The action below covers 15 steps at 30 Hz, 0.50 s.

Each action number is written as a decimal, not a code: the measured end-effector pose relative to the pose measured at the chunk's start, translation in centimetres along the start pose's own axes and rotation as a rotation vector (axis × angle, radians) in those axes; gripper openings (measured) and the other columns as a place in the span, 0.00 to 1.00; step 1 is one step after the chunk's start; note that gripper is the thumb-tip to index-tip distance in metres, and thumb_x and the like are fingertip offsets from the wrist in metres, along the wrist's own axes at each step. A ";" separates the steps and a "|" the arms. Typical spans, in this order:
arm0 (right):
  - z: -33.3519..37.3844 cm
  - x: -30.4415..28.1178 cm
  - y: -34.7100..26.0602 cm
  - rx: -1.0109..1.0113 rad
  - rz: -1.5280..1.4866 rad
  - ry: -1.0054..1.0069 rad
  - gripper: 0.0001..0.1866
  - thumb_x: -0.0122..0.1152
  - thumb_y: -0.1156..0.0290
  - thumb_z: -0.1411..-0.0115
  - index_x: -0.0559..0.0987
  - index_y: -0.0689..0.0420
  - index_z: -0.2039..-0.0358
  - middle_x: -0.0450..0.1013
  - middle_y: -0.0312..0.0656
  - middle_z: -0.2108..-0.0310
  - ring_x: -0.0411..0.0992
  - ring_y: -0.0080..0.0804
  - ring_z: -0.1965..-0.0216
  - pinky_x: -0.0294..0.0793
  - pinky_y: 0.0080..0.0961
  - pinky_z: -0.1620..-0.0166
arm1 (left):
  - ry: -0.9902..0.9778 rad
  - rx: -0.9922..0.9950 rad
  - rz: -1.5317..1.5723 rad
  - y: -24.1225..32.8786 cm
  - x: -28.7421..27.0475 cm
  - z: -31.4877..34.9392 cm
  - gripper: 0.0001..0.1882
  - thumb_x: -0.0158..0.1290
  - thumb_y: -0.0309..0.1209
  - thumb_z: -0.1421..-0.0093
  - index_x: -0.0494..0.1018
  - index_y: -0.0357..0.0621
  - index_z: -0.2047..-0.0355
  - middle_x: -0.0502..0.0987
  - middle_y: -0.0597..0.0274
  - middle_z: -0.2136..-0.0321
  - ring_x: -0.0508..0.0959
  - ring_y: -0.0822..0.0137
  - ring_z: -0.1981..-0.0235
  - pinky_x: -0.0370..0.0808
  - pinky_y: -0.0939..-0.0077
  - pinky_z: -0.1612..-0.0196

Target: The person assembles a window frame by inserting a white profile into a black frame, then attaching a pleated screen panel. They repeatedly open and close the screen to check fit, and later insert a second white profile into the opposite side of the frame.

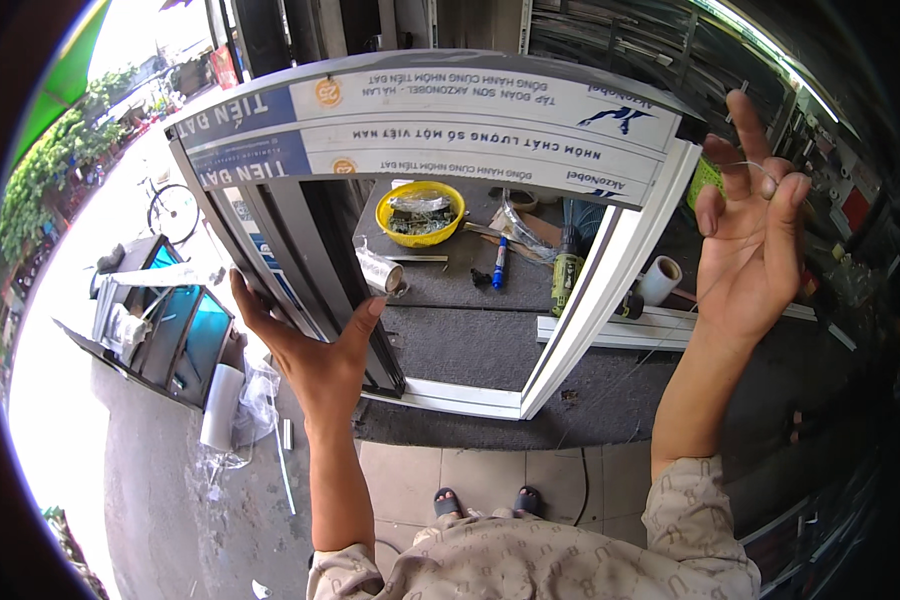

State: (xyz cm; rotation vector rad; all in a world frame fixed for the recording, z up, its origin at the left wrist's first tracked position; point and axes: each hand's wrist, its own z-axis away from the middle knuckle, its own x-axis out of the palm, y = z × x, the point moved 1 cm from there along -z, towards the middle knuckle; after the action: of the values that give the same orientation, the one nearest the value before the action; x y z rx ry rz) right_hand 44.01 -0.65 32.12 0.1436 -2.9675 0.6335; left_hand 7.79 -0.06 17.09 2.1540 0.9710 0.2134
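A rectangular metal frame (598,300) stands upright on the workbench (450,340). Its top bar carries printed protective film (480,130), its left side is dark grey and its right side white. My left hand (320,365) is wrapped round the dark left side, thumb on the inner face and fingers outside. Right of the frame's upper corner, my right hand (755,250) is raised, palm toward me. Its thumb and a fingertip pinch a thin pale strand (742,163), which seems to trail down toward the bench; the other fingers are stretched out.
Through the frame show a yellow basket (407,236) of small parts, a blue marker (500,262), a green power tool (567,270) and a wrapped roll (378,268). Another roll (660,280) and white profiles (630,328) lie right. A glass-sided case (185,335) stands left on the floor.
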 end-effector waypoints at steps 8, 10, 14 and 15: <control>1.8 1.4 -1.4 0.163 -0.026 0.199 0.15 0.49 0.57 0.20 0.73 0.54 0.60 0.78 0.58 0.42 0.80 0.44 0.44 0.81 0.34 0.50 | 0.126 0.639 -0.102 6.2 -3.0 -8.0 0.60 0.72 0.58 0.45 0.54 0.40 0.24 0.54 0.41 0.25 0.52 0.41 0.23 0.54 0.39 0.25; 2.3 2.1 -1.5 0.198 0.011 0.229 0.15 0.51 0.56 0.21 0.73 0.55 0.60 0.81 0.53 0.48 0.81 0.37 0.52 0.80 0.30 0.54 | 0.086 0.821 -0.158 9.8 -3.7 -10.9 0.56 0.73 0.59 0.48 0.63 0.41 0.28 0.58 0.41 0.27 0.57 0.41 0.24 0.58 0.40 0.26; 3.0 1.8 -2.1 0.242 0.001 0.258 0.13 0.49 0.58 0.20 0.72 0.54 0.59 0.79 0.47 0.60 0.78 0.30 0.71 0.77 0.25 0.68 | -0.126 1.041 -0.221 17.3 -3.3 -13.0 0.54 0.76 0.54 0.56 0.71 0.43 0.32 0.69 0.43 0.31 0.67 0.40 0.29 0.64 0.42 0.28; 3.1 1.6 -2.4 0.246 -0.028 0.262 0.14 0.50 0.57 0.20 0.72 0.54 0.58 0.78 0.45 0.63 0.76 0.27 0.72 0.75 0.23 0.70 | -0.193 1.048 -0.253 18.8 -3.1 -12.5 0.54 0.78 0.51 0.60 0.72 0.42 0.33 0.74 0.44 0.35 0.72 0.40 0.33 0.67 0.42 0.30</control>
State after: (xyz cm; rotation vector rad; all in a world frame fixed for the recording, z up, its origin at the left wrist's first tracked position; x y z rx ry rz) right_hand 42.43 -4.20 30.42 0.1105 -2.6255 0.9341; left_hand 11.10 -3.22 39.41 2.8230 1.4064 -0.7818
